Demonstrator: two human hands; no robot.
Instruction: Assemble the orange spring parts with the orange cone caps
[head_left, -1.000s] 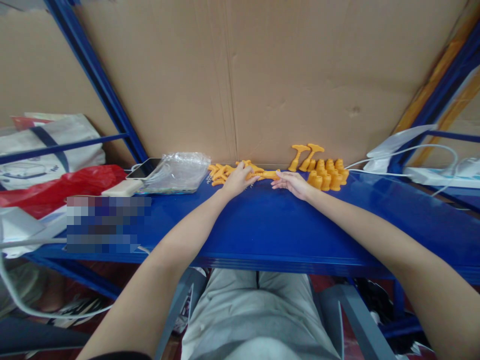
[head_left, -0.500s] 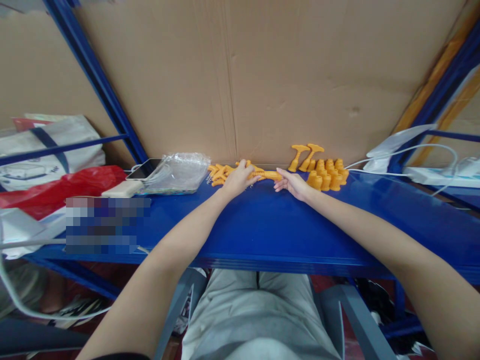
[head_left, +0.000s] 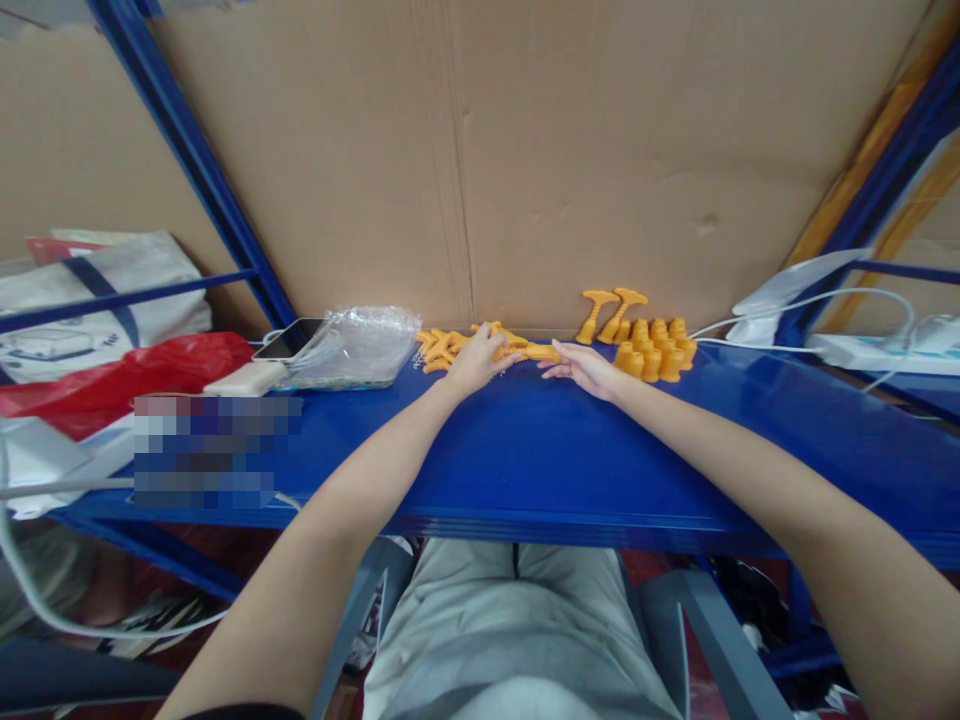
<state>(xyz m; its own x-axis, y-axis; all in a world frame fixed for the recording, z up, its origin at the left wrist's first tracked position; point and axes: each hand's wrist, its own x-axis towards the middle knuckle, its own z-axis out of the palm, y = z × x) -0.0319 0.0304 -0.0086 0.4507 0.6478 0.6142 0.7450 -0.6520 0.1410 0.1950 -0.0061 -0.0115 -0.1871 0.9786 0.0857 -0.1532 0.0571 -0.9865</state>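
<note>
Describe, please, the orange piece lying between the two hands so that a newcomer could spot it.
On the blue shelf, by the cardboard, orange parts run in a row. The piece lies flat between left hand and right hand, unlike the upright cones.

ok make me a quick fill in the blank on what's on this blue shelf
1. Both hands, the left hand and the right hand, rest on a shelf whose colour is ____.
2. The small plastic parts by the right hand are coloured ____.
3. Behind the parts stands a wall of brown ____.
4. The clear plastic bag lies on the ____ hand's side.

Missing words: blue; orange; cardboard; left
</note>
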